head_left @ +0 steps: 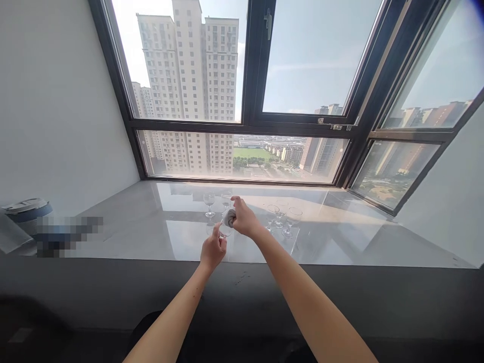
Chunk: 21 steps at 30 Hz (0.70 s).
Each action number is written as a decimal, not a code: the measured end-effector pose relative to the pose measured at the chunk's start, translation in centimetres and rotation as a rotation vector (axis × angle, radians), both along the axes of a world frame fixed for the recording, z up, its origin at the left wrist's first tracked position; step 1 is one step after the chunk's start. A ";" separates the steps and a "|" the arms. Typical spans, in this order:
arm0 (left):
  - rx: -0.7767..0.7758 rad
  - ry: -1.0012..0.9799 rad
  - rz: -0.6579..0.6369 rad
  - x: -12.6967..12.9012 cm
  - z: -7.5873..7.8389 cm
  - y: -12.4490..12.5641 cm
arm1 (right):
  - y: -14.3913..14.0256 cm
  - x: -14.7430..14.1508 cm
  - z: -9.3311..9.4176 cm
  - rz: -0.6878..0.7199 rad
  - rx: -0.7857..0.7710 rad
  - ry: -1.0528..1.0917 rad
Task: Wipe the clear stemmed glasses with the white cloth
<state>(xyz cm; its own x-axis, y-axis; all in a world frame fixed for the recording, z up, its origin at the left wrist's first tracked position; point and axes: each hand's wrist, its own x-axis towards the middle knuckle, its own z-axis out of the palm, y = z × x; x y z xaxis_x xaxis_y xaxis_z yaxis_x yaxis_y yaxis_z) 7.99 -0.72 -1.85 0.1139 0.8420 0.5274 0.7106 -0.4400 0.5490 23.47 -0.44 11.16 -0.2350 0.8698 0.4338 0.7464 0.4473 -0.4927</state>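
Pinches a clear glass (226, 231) in the left hand (213, 248), right there over the glossy sill (136, 239), in front of the window (310, 60); clutches a bunched grey cloth (229, 218) in the right hand (244, 217), curled round it, and holds it right up by the glass; cannot tell the exact grip on something so see-through; has two stemmed glasses (209, 200) upright just beyond, toward the left; has three more glasses (294, 217) clustered upright to the right; has a lidded tub (29, 210) far left, near the wall (56, 111).

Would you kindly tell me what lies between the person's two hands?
The head view shows a grey cloth and a clear glass between the left hand and right hand.
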 end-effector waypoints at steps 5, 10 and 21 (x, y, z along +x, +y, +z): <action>0.001 0.050 -0.008 0.0 0.1 -0.2 | 1.2 0.8 1.2 -0.011 -0.153 -0.134; 0.006 0.040 0.011 0.0 0.2 -0.2 | 0.7 0.4 1.3 -0.017 -0.015 -0.099; -0.006 0.035 0.020 0.0 0.1 -0.1 | -1.6 0.9 0.0 0.121 -0.061 0.173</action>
